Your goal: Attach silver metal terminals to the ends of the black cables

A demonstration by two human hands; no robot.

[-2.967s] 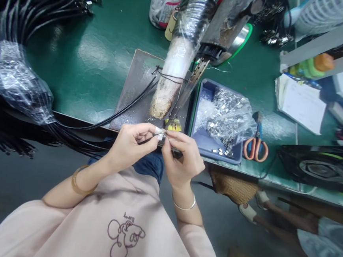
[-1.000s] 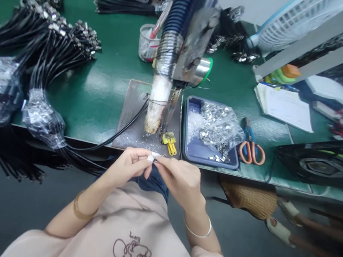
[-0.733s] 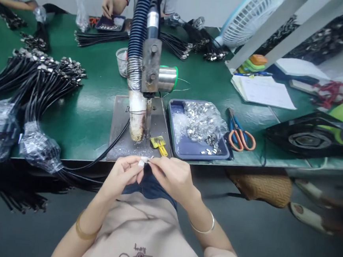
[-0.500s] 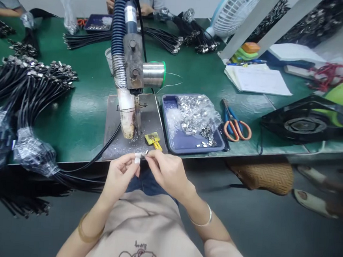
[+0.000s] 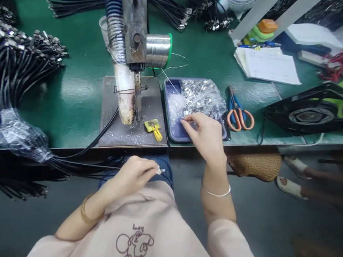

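Observation:
My left hand [image 5: 136,174] is closed in front of my lap, pinching a small white connector [image 5: 160,170] with a metallic tip. A black cable [image 5: 97,165] runs from the left toward this hand. My right hand [image 5: 208,135] reaches over the blue tray [image 5: 179,137], thumb and forefinger nearly together above its inside. Whatever tiny piece lies between those fingertips is too small to make out. In the tray are a pile of small translucent pieces [image 5: 175,104] and a clear plastic bag [image 5: 205,95] with many small metal parts.
A soldering fixture [image 5: 132,58] with a solder spool [image 5: 159,50] stands over a grey plate [image 5: 109,111] holding a yellow clip-like tool [image 5: 153,129]. Orange-handled scissors [image 5: 239,114] lie right of the tray. Cable bundles [image 5: 25,65] cover the left; a black fan [image 5: 309,113] is at right.
My right hand has left the connector and moved right and forward over the tray. My left hand has come lower and a little right, still with the white connector. The view has tilted down.

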